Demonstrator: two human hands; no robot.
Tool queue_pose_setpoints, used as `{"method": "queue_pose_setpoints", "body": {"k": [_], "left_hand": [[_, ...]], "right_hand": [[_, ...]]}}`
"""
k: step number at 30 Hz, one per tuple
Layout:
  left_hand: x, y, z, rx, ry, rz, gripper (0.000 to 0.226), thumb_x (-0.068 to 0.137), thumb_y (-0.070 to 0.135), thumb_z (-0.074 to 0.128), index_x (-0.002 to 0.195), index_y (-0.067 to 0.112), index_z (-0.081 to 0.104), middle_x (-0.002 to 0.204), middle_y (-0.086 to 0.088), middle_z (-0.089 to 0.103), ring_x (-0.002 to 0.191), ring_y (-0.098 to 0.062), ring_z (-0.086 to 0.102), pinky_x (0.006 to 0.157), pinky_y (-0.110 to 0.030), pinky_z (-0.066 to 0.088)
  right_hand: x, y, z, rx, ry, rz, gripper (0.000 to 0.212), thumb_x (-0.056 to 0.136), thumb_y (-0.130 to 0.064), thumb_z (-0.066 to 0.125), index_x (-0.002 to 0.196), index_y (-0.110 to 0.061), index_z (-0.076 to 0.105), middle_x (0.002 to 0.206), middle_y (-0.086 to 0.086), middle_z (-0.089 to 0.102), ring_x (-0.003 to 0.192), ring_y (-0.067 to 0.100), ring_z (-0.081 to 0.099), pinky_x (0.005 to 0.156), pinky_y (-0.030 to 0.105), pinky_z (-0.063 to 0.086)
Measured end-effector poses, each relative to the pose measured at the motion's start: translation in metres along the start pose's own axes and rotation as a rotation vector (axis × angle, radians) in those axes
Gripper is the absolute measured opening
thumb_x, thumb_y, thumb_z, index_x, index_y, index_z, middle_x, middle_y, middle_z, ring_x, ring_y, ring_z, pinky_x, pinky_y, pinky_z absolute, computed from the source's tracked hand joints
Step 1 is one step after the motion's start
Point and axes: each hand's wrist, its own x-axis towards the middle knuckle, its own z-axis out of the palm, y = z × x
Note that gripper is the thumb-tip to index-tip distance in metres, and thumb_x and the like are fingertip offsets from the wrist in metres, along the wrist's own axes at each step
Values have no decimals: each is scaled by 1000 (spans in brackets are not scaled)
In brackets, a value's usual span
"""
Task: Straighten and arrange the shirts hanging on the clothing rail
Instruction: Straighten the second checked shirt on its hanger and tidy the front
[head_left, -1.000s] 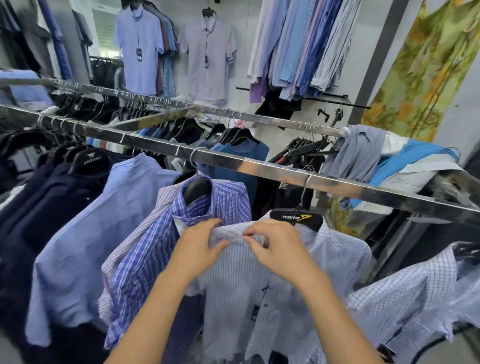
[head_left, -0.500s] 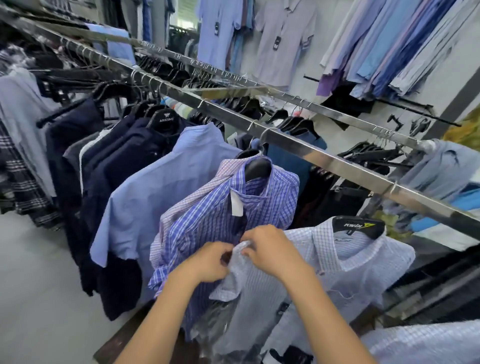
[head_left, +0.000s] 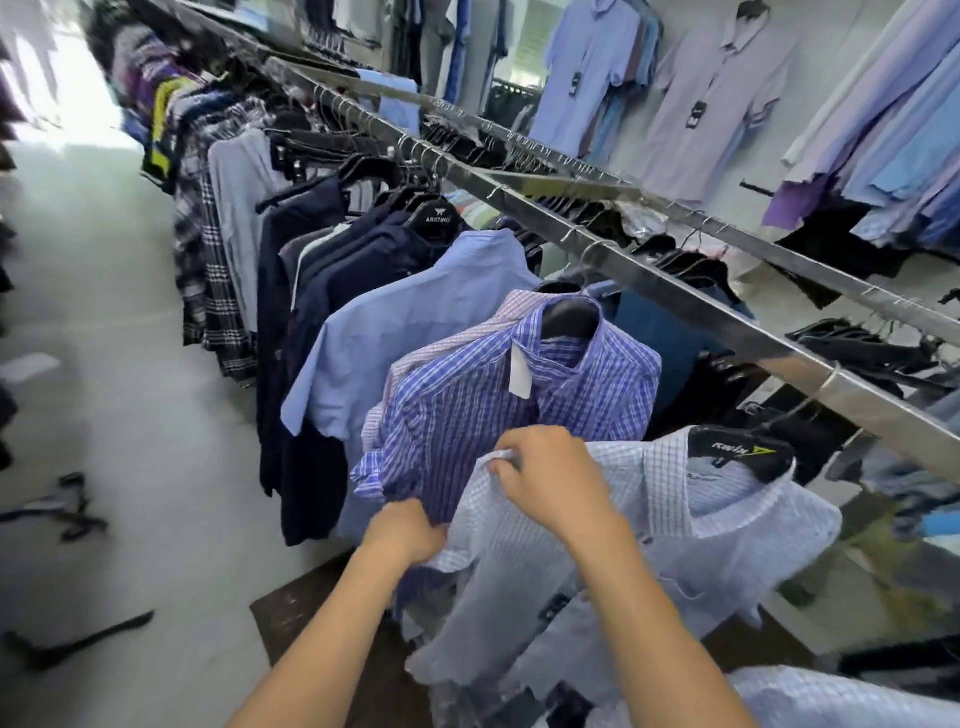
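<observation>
Right hand (head_left: 550, 480) pinches the pale fine-checked cotton shirt (head_left: 727, 530) at its front edge, left hand (head_left: 405, 535) grips lower; best tug evenly, w/o twisting its black plastic hanger (head_left: 740, 453).

One head-worn view looks forward and down from close above, facing along the clothing rail (head_left: 649, 283) running away up-left

Only the forearms are showing, both bare down to the wrists. Left hand (head_left: 406, 536) and right hand (head_left: 551, 486) are showing bare too, fingers uncovered.
</observation>
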Motion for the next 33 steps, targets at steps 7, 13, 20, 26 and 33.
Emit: {"method": "queue_pose_setpoints", "body": {"k": [7,13,20,26,33], "left_hand": [[-40,-23,4,-343,-22,-187,41,86,34,73,109,0,70,100,-15,76,91,-27,75,79,-35,62],[-60,-30,16,-533,-92,-188,35,86,42,75,92,10,62,90,-8,72,82,-23,73,78,-37,62],[-76,-47,16,-776,-91,-220,16,93,25,69,88,12,63,85,-5,67,72,-12,65,71,-27,60],[-100,-75,-13,-1337,-236,-206,13,98,11,57,107,6,65,94,-8,75,94,-24,71,89,-40,59],[-109,-86,-43,-1295,-101,-58,3,98,13,61,95,13,61,78,0,65,64,-8,60,58,-17,49]], "right_hand": [[-26,-24,0,-1,-41,-148,20,95,-19,52,101,-23,71,99,4,71,93,30,65,78,39,51],[-42,-33,-8,9,-28,-172,21,96,-15,50,103,-17,70,99,1,70,92,24,63,75,33,42],[-53,-46,-13,2,-34,-126,18,96,-17,47,101,-17,64,93,2,68,86,23,60,71,34,40],[-52,-66,-6,-108,-168,-166,29,96,-28,60,123,-18,61,117,4,67,114,27,60,90,38,44],[-45,-93,15,-147,-165,-202,18,97,-21,56,95,-13,71,98,14,70,100,36,62,81,39,45]]}}
